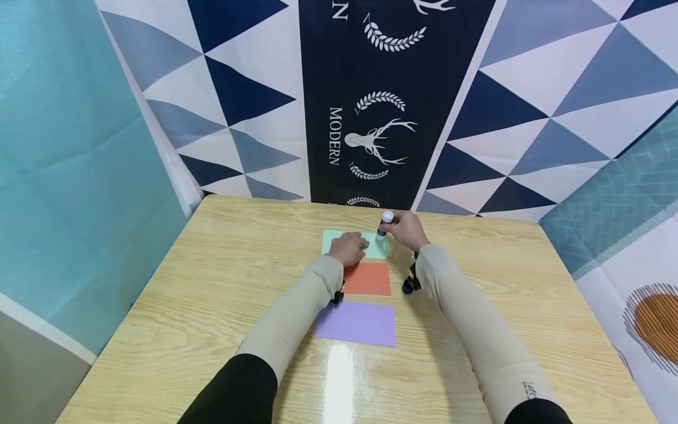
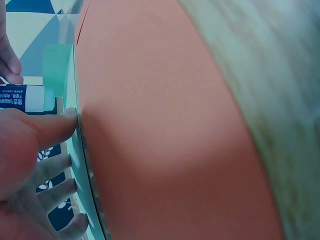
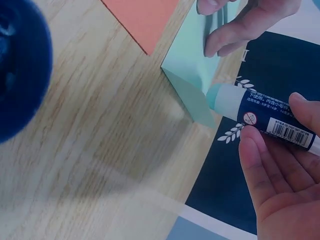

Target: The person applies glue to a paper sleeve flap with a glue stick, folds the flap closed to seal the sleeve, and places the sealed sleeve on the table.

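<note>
A glue stick [image 1: 382,228] with a dark label is pinched between the thumb and fingers of my right hand [image 1: 409,231]. Its greenish tip meets the raised end flap of the mint green paper [image 3: 195,55] in the right wrist view. My left hand [image 1: 348,248] rests on that green paper, fingertips pressing it to the table. In the left wrist view the left fingers [image 2: 55,195] spread fairly straight along the sheet. An orange paper [image 1: 369,280] lies just nearer, partly under the left wrist.
A purple paper [image 1: 357,324] lies nearest on the wooden table [image 1: 212,306]. Beside the right wrist shows a dark round thing [image 1: 407,286]. Patterned cloth [image 1: 254,88] hangs behind the table's far edge, and a teal sheet [image 1: 74,147] at its left.
</note>
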Motion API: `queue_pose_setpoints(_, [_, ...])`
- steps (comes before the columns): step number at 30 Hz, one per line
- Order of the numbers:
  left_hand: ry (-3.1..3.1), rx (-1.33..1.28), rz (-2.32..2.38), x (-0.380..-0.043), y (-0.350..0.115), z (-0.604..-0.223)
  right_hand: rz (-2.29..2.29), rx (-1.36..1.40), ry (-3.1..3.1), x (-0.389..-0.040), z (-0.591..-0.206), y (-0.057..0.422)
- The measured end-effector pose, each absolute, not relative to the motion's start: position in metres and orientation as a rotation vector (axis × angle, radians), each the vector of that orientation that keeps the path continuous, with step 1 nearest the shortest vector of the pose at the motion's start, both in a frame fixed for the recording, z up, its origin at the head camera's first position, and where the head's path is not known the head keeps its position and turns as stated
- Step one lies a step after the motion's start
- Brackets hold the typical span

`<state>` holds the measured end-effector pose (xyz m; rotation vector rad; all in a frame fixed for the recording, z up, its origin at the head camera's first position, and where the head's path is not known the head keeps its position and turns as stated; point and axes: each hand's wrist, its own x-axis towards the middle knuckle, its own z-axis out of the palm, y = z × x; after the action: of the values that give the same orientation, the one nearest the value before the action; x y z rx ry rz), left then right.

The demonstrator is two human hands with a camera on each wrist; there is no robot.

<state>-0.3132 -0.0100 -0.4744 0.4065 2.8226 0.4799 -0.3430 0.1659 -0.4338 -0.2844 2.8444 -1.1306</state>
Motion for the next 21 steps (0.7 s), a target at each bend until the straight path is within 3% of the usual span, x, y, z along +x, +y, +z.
queue_pose_setpoints(21, [2.848,0.421,0.461,-0.3140,-0.0091,-0.4742,-1.083,-0.352,2.885,-0.3381,-0.4431,0.1706])
